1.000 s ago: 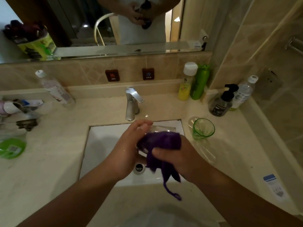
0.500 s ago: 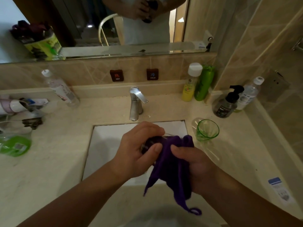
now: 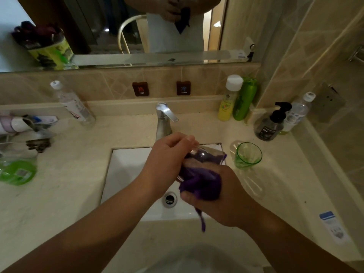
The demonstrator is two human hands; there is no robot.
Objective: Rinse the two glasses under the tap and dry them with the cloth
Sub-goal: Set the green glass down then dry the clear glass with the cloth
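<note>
Head view, read left to right with the white rectangular sink basin (image 3: 128, 174) as landmark. Above the basin's centre, the left hand (image 3: 167, 162) curls its fingers round the clear drinking glass (image 3: 204, 154), steadying it on its side, apparently so the mouth faces the cloth. Just right, the right hand (image 3: 222, 192) grips the bunched purple cloth (image 3: 201, 184), pushed into the glass, judged to be wiping its inside over the basin. Right of the basin, the green tinted glass (image 3: 248, 156) stands upright on the counter, apart from both hands.
</note>
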